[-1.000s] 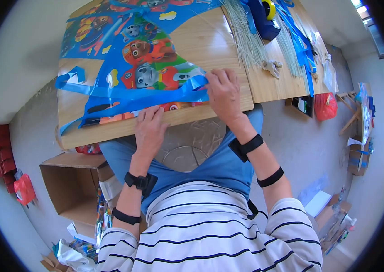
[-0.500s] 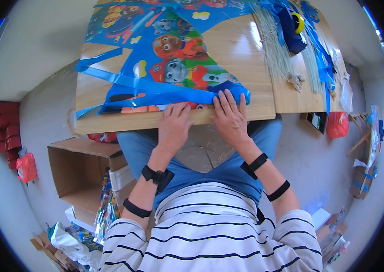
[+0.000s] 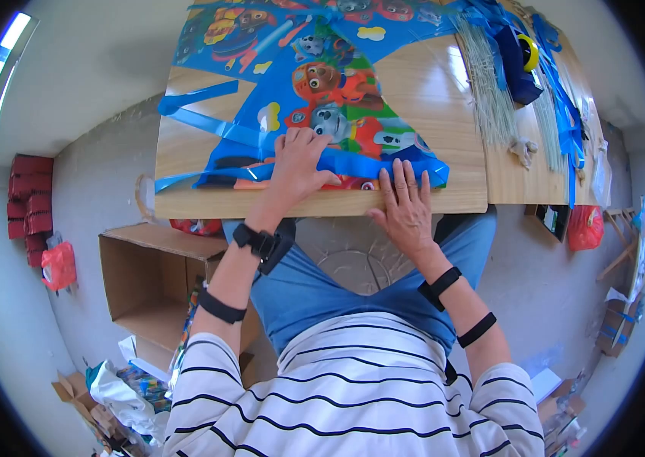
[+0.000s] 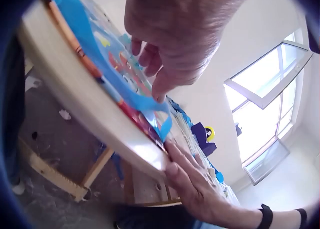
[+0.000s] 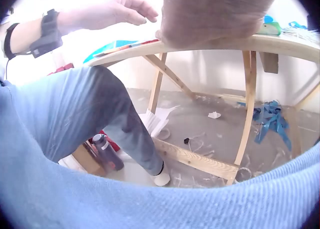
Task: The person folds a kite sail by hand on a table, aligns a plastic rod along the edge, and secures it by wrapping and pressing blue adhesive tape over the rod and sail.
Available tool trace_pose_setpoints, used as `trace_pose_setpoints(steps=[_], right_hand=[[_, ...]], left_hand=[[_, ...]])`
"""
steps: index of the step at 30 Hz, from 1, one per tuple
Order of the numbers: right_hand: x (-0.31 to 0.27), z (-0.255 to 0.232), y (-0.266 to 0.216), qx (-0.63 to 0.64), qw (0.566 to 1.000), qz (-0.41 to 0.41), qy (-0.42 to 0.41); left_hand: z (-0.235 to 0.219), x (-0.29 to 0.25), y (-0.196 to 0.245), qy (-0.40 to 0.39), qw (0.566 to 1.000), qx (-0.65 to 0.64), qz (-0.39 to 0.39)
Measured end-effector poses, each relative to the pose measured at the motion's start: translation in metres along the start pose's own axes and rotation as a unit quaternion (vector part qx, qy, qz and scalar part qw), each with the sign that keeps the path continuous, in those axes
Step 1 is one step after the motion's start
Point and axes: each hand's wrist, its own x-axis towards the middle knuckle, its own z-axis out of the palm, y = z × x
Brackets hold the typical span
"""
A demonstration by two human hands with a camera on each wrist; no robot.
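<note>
A printed plastic sheet with cartoon dogs [image 3: 330, 80] lies on the wooden table [image 3: 459, 164], its lower end close to the front edge. Along that end runs a shiny blue strip [image 3: 353, 166], folded over at its right. My right hand [image 3: 408, 213] rests with straightened fingers on the strip's right part and the table edge. My left hand [image 3: 296, 171] hovers over the strip further left, fingers bent loosely downward and nothing between them. In the left wrist view the thumb of the left hand [image 4: 175, 38] points down towards the blue strip [image 4: 120, 83].
Thin pale strands [image 3: 490, 99], a dark blue tape dispenser [image 3: 522, 84] with yellow tape and more blue strips [image 3: 566, 129] lie on the table's right side. An open cardboard box [image 3: 151, 282] stands on the floor at left. My knees are under the table edge.
My right hand has come down from lifting the strip's right end and now lies flat on it. The left hand has risen from the table edge and shifted farther in over the strip.
</note>
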Motion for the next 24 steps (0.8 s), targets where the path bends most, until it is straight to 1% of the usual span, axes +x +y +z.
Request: trace_pose_setpoints(steps=[2, 5, 8, 11, 14, 17, 18, 21, 24], right_hand=[[0.001, -0.001, -0.001, 0.002, 1.000, 0.004, -0.008], [0.001, -0.003, -0.001, 0.011, 1.000, 0.008, -0.009], [0.000, -0.004, -0.002, 0.021, 1.000, 0.009, -0.005], [0.000, -0.003, -0.001, 0.025, 1.000, 0.009, -0.003], [0.001, -0.001, -0.001, 0.021, 1.000, 0.006, -0.003], [0.000, 0.002, 0.000, 0.026, 1.000, 0.008, 0.002], [0.000, 0.002, 0.000, 0.027, 1.000, 0.012, 0.004], [-0.002, 0.001, 0.000, 0.034, 0.999, 0.016, 0.023], [-0.002, -0.002, -0.002, 0.045, 0.998, 0.017, 0.036]], left_hand=[[0.001, 0.016, -0.004, -0.084, 0.996, 0.036, -0.016], [0.003, 0.030, -0.008, -0.160, 0.982, 0.096, -0.029], [-0.002, 0.035, -0.014, -0.204, 0.978, 0.015, -0.031], [-0.012, 0.039, -0.023, -0.234, 0.963, -0.088, -0.101], [-0.021, 0.030, -0.029, -0.212, 0.936, -0.255, -0.118], [-0.036, 0.030, -0.028, -0.243, 0.941, -0.210, -0.108], [-0.033, 0.027, -0.032, -0.234, 0.943, -0.218, -0.095], [-0.033, 0.029, -0.043, -0.289, 0.938, -0.158, -0.105], [-0.029, 0.022, -0.041, -0.257, 0.936, -0.194, -0.141]])
